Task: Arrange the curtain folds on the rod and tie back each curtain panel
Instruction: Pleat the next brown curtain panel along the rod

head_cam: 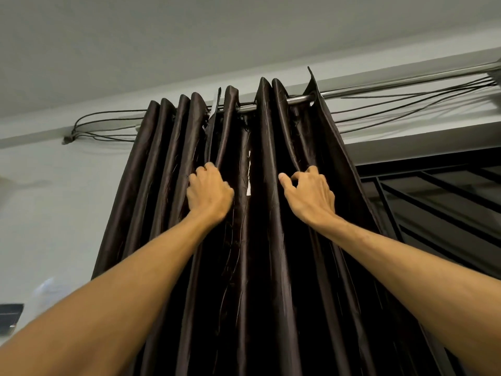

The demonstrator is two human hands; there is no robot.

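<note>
A dark brown satin curtain (151,202) hangs in several bunched folds from a metal rod (379,86) near the ceiling. Both arms reach up to it. My left hand (210,192) grips a fold left of the middle, its fingers curled into the cloth. My right hand (309,189) holds a fold further right, fingers hooked behind the fabric and the thumb out in front. A narrow slit (249,172) of light shows between two folds, between my hands.
Black cables (108,123) run along the wall behind the curtain top and out to the right under the rod. A dark window with a metal grille (439,202) lies to the right. A white wall (54,199) is on the left.
</note>
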